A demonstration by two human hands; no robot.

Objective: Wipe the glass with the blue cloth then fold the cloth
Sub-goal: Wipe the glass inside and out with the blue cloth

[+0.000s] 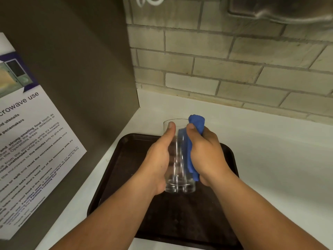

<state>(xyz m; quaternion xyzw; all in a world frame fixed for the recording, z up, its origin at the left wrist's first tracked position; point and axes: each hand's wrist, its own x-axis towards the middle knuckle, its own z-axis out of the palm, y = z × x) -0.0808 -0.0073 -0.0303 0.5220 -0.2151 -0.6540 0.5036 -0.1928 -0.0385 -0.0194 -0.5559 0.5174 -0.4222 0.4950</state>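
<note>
A tall clear glass is held upright above a dark tray. My left hand wraps its left side, thumb near the rim. My right hand presses a bunched blue cloth against the glass's right side. The cloth sticks out above my thumb at the rim and hangs down to near the glass's base. Part of the cloth is hidden inside my palm.
The tray lies on a white counter in a corner. A grey cabinet side with a microwave-use notice stands at the left. A pale brick wall runs behind, and a metal fixture hangs at the top right.
</note>
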